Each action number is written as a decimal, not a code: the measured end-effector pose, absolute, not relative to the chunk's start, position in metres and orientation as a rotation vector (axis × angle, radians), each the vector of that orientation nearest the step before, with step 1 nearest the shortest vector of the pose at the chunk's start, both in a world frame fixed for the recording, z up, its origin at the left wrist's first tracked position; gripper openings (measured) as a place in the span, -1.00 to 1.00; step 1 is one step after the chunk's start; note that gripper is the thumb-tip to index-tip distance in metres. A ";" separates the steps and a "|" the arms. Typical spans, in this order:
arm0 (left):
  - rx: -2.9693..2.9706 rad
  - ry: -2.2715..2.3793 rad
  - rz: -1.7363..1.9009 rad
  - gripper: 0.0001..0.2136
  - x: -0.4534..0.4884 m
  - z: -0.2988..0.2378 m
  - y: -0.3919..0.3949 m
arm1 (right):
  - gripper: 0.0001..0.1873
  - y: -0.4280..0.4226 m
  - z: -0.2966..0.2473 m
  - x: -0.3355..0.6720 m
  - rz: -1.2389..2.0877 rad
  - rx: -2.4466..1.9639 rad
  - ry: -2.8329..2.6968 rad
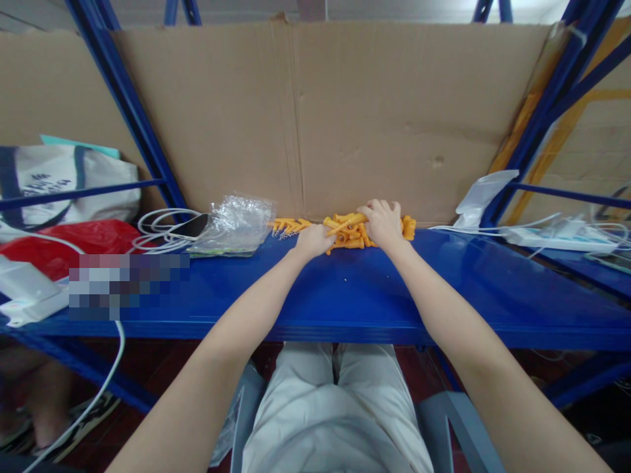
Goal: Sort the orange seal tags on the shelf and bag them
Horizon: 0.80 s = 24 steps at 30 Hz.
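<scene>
A heap of small orange plastic pieces (352, 235) lies at the back of the blue shelf (345, 295), against the cardboard wall. My left hand (313, 241) is closed around one orange piece (344, 224) that sticks out toward the right. My right hand (383, 221) rests on top of the heap with its fingers curled over the pieces. A short row of orange pieces (290, 225) lies just left of the heap.
A crumpled clear plastic bag (235, 223) and coiled white cables (162, 230) sit to the left, with a red bag (89, 240) and a white tote (64, 180) beyond. A power strip (547, 238) and white pouch (480, 195) lie at right. Blue rack struts (128, 105) flank the cardboard wall (315, 118).
</scene>
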<state>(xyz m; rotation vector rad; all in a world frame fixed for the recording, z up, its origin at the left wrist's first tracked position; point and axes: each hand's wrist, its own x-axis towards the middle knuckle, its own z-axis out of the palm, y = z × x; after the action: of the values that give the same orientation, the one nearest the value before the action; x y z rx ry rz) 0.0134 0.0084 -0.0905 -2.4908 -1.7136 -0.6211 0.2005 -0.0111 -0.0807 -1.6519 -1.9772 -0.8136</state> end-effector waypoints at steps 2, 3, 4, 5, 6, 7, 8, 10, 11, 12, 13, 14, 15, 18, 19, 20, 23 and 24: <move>-2.504 -1.697 -0.637 -0.69 0.014 -0.091 0.009 | -0.50 -0.009 -0.082 0.203 -0.818 -1.640 -1.963; -2.514 -1.684 -0.652 -0.69 0.014 -0.091 0.010 | -0.49 -0.007 -0.082 0.204 -0.822 -1.634 -1.956; -2.530 -1.669 -0.671 -0.69 0.014 -0.092 0.011 | -0.48 -0.006 -0.083 0.205 -0.827 -1.629 -1.949; -2.555 -1.650 -0.694 -0.70 0.014 -0.093 0.012 | -0.47 -0.004 -0.084 0.207 -0.834 -1.625 -1.942; -2.588 -1.626 -0.718 -0.69 0.014 -0.094 0.013 | -0.47 -0.003 -0.085 0.209 -0.841 -1.622 -1.936; -2.625 -1.597 -0.744 -0.69 0.014 -0.095 0.014 | -0.47 -0.001 -0.086 0.211 -0.848 -1.619 -1.930; -2.659 -1.566 -0.770 -0.67 0.014 -0.096 0.015 | -0.47 0.001 -0.088 0.213 -0.853 -1.615 -1.923; -2.712 -1.512 -0.819 -0.65 0.015 -0.097 0.016 | -0.47 0.004 -0.090 0.217 -0.860 -1.605 -1.913; -2.729 -1.492 -0.846 -0.63 0.016 -0.098 0.016 | -0.48 0.005 -0.091 0.219 -0.861 -1.600 -1.909; -2.746 -1.478 -0.877 -0.63 0.016 -0.098 0.016 | -0.48 0.006 -0.091 0.220 -0.862 -1.596 -1.906; -2.766 -1.472 -0.917 -0.62 0.017 -0.098 0.016 | -0.48 0.007 -0.092 0.222 -0.862 -1.592 -1.903; -2.795 -1.478 -0.964 -0.62 0.018 -0.098 0.015 | -0.48 0.008 -0.092 0.223 -0.862 -1.588 -1.899; -2.834 -1.501 -1.014 -0.61 0.019 -0.098 0.015 | -0.47 0.009 -0.093 0.223 -0.861 -1.585 -1.894; -3.012 -1.603 -1.178 -0.56 0.022 -0.099 0.012 | -0.44 0.010 -0.093 0.225 -0.859 -1.573 -1.874; -3.082 -1.624 -1.237 -0.55 0.023 -0.099 0.010 | -0.43 0.010 -0.093 0.225 -0.859 -1.568 -1.867; -3.146 -1.632 -1.304 -0.54 0.024 -0.099 0.009 | -0.42 0.010 -0.093 0.225 -0.856 -1.565 -1.860; -3.265 -1.661 -1.540 -0.54 0.027 -0.098 0.006 | -0.42 0.010 -0.093 0.226 -0.841 -1.567 -1.835; -3.285 -1.687 -1.614 -0.55 0.027 -0.097 0.006 | -0.42 0.010 -0.093 0.227 -0.841 -1.568 -1.828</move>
<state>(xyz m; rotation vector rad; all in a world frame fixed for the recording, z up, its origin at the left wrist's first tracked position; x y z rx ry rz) 0.0274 0.0058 -0.0971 -3.2847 -1.6865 -1.6143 0.2265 0.0102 -0.0931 -1.5682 -1.8278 -0.8410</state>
